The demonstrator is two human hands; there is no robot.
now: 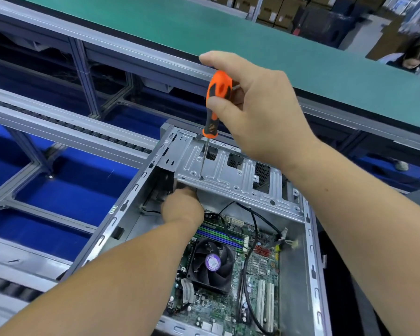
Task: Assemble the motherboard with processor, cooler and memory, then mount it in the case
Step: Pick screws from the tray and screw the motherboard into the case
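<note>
While both arms reach into the open computer case, the scene reads:
Right hand: grips the orange-and-black screwdriver upright, tip touching the metal drive bracket.
Left hand: tucked under the bracket's front edge; fingers hidden, so its grasp cannot be told.
Motherboard: lying inside the case.
Cooler fan: seated on the board, beside the memory sticks.
Black cable: draped across the board.

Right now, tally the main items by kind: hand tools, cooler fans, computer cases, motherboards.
Orange-and-black-handled screwdriver: 1
Black square cooler fan: 1
Open grey metal computer case: 1
Green motherboard: 1
Total: 4
</note>
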